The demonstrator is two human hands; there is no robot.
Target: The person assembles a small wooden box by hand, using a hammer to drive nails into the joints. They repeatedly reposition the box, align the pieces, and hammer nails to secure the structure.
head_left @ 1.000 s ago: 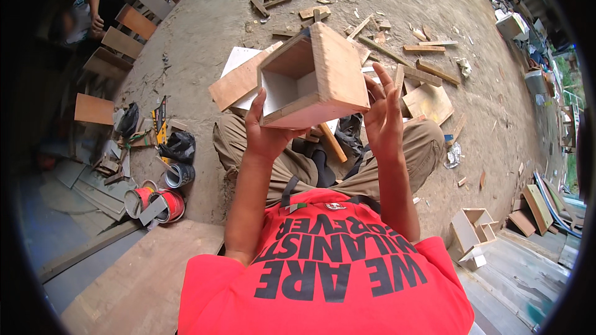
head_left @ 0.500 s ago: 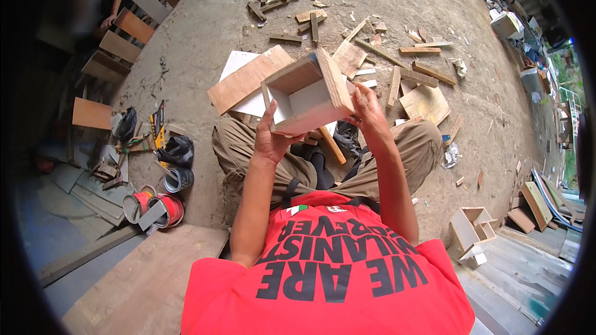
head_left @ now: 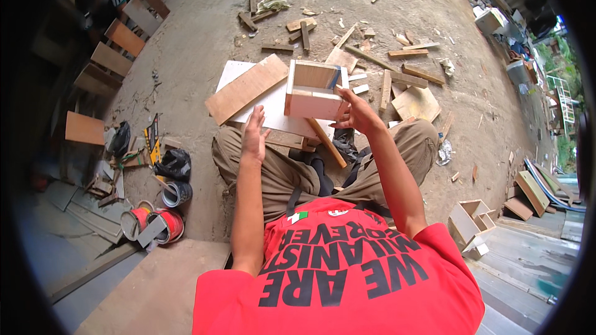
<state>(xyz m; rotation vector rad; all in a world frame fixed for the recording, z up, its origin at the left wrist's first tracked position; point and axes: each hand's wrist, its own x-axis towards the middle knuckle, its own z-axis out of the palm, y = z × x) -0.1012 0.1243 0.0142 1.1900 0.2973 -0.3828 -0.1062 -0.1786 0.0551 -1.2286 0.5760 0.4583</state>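
Note:
An open-topped wooden box [head_left: 316,105], pale outside with a brown inner wall, is in front of me above my crossed legs. My right hand [head_left: 358,112] grips its right side, fingers at the upper corner and thumb lower down. To the left of the box, apart from it, my left hand [head_left: 253,136] is open with its fingers stretched upward. Under and beside the box lie a white board [head_left: 279,118] and a brown plywood plank [head_left: 247,89]. Whether the box rests on the board is hard to tell. Below it a wooden stick [head_left: 327,142] slants between my legs.
Wood offcuts [head_left: 414,79] lie scattered ahead and to the right. On the left are red tins [head_left: 168,226], a black plastic bag [head_left: 173,165] and a handsaw [head_left: 153,139]. Another small wooden box [head_left: 470,226] stands at right. A person [head_left: 102,3] is at far left beside upright boards.
My left hand has let go of the box and opened. The box has moved slightly down and turned more level, with my right hand still at its right side.

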